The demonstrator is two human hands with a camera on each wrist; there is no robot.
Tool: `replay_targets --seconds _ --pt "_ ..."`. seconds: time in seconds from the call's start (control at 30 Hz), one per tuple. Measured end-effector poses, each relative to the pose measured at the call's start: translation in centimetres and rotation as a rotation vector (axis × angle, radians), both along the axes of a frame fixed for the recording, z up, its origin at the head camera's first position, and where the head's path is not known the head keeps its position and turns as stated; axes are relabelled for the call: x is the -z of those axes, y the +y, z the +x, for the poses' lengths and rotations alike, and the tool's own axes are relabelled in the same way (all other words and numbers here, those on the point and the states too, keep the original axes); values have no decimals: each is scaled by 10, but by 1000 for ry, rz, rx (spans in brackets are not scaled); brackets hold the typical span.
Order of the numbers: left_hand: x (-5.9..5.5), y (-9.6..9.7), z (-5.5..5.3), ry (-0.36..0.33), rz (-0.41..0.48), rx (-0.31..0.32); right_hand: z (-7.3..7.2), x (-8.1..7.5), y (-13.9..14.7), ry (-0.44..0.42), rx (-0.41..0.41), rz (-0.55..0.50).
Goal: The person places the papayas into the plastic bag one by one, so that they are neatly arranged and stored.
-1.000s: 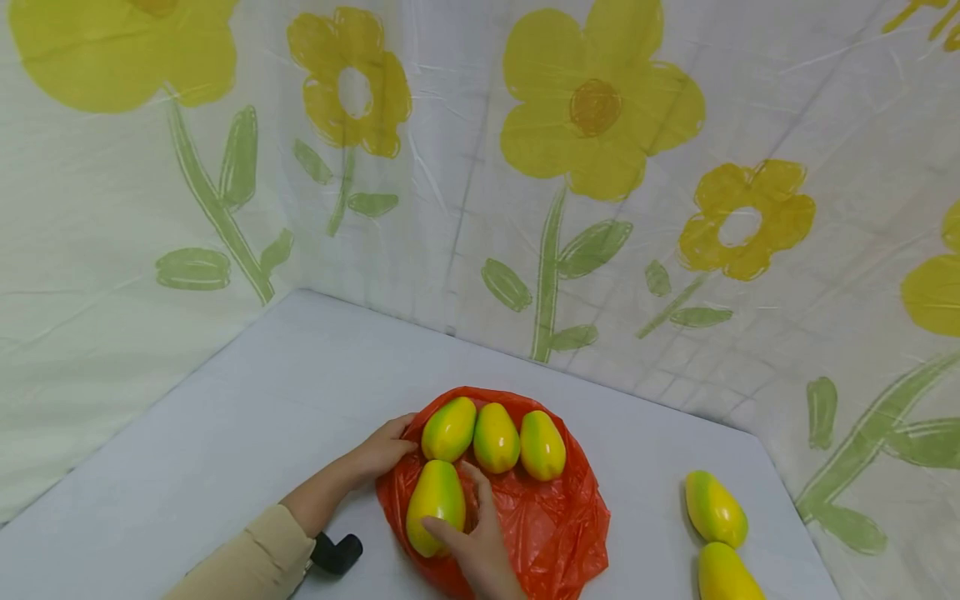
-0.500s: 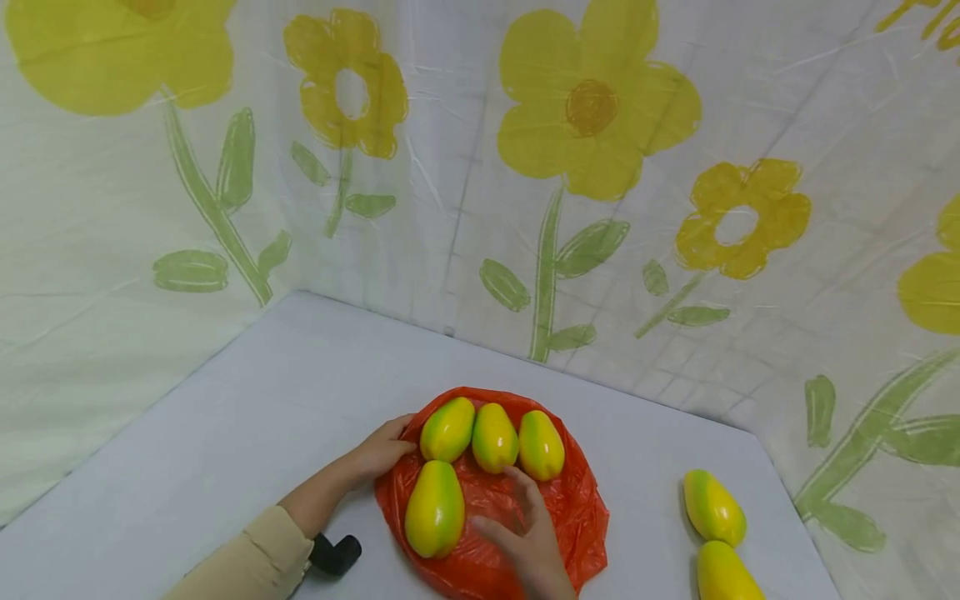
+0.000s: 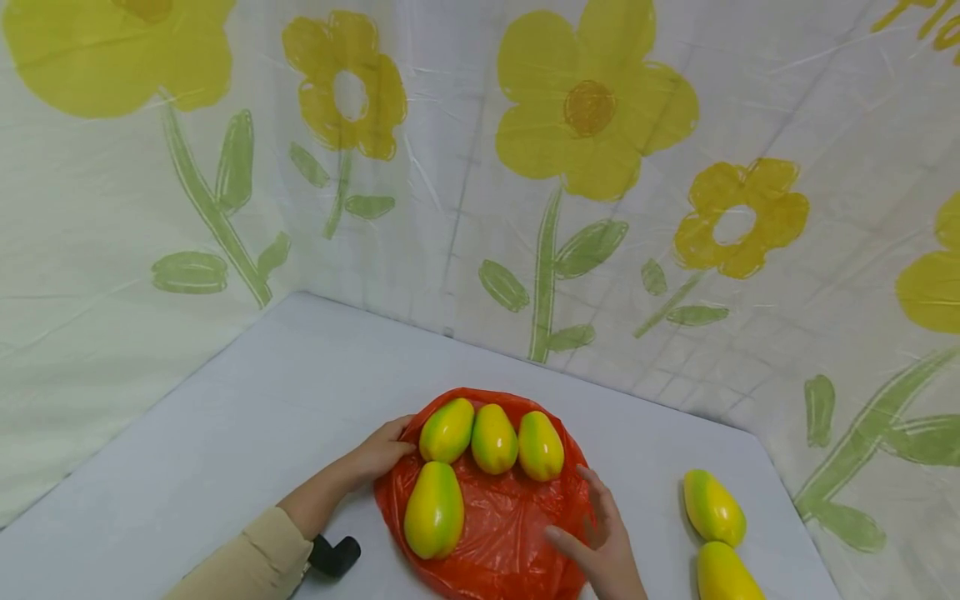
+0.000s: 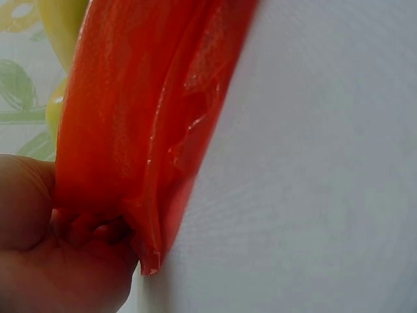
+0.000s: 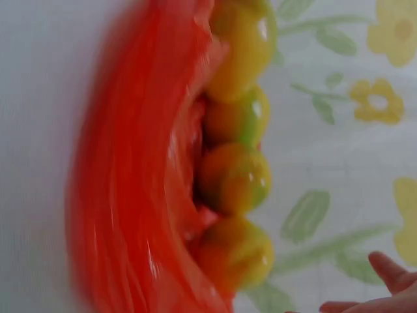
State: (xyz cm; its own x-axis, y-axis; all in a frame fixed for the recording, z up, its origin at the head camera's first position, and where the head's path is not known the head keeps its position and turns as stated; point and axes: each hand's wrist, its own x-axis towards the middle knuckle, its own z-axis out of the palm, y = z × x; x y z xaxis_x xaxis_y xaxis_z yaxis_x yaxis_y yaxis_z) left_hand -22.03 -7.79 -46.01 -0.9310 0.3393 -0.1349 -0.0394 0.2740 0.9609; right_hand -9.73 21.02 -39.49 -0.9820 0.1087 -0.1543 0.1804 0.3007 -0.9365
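A red plastic bag (image 3: 517,533) lies spread open on the table, its rim standing up around several yellow-green papayas. Three papayas sit in a row at the back of it, the middle one (image 3: 494,439) between two others. A larger-looking papaya (image 3: 434,510) lies at the bag's left front. At the bag's left rim my left hand (image 3: 382,452) grips the plastic between thumb and fingers, as the left wrist view shows. My right hand (image 3: 603,546) is over the bag's right edge, fingers spread, holding nothing. Only part of the right hand shows in the right wrist view.
Two more papayas lie on the white table (image 3: 315,367) to the right: one farther back (image 3: 715,507), one nearer (image 3: 726,575) and cut by the frame. A black object (image 3: 335,557) is beside the left sleeve. A flower-printed curtain (image 3: 450,167) stands behind the table.
My right hand has let go of the front-left papaya and moved right across the bag to its right edge. That papaya stays in the bag; my left hand keeps its place.
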Motion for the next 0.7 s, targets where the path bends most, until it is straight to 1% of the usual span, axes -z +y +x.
replay_targets --seconds 0.07,0.2,0.37,0.4,0.47,0.57,0.63,0.7 --pt "0 0 0 -2 0 0 1 -3 11 -16 30 49" --pt "0 -1 -1 -5 5 6 1 -9 32 -20 87 142" --pt "0 -3 -2 0 2 12 1 -11 61 19 163 152" --pt "0 -4 -2 1 1 12 0 -8 69 16 185 159" --pt "1 -4 -3 3 -3 13 0 -10 80 7 213 177" --pt "1 -4 -3 5 -6 9 1 -12 97 -34 257 216" --pt "2 -3 -3 6 -8 6 4 -16 107 -29 289 226" --pt "2 -3 -3 1 -6 3 6 -15 120 -34 336 260"
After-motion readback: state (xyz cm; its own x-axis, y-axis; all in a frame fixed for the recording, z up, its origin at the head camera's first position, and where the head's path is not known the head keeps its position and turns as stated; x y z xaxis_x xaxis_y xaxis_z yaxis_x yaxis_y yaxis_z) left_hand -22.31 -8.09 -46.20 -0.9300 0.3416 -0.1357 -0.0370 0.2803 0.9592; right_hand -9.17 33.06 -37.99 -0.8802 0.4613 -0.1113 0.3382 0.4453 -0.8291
